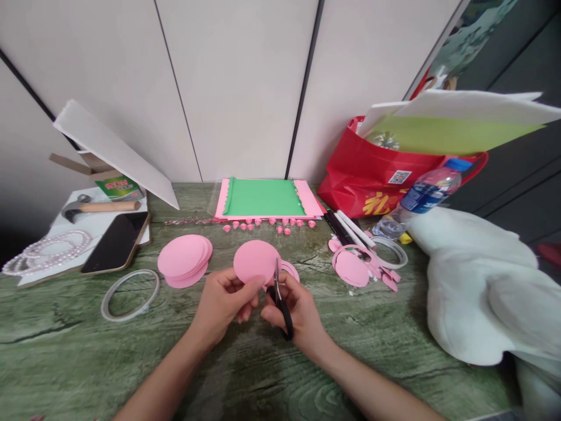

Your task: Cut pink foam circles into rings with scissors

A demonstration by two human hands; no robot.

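A round pink paper disc [255,261] is pinched between the thumb and fingers of my left hand [230,298]. My right hand [298,313] is closed around black-handled scissors [284,313], whose blades point up beside the disc's right edge. Whether the blades touch the paper I cannot tell. Behind the scissors, a curled pink paper strip [290,269] shows in part. To the left of my hands lies a stack of pink paper discs [182,260].
Tape rolls [109,307] lie left and right. A phone [116,242], hammer [109,206] and pearl strings [52,251] are at left. Green card [265,197] and small pink pieces [284,222] lie ahead. Right are paper scraps [352,269], pens [355,228], a red bag [355,169] and a bottle [427,193].
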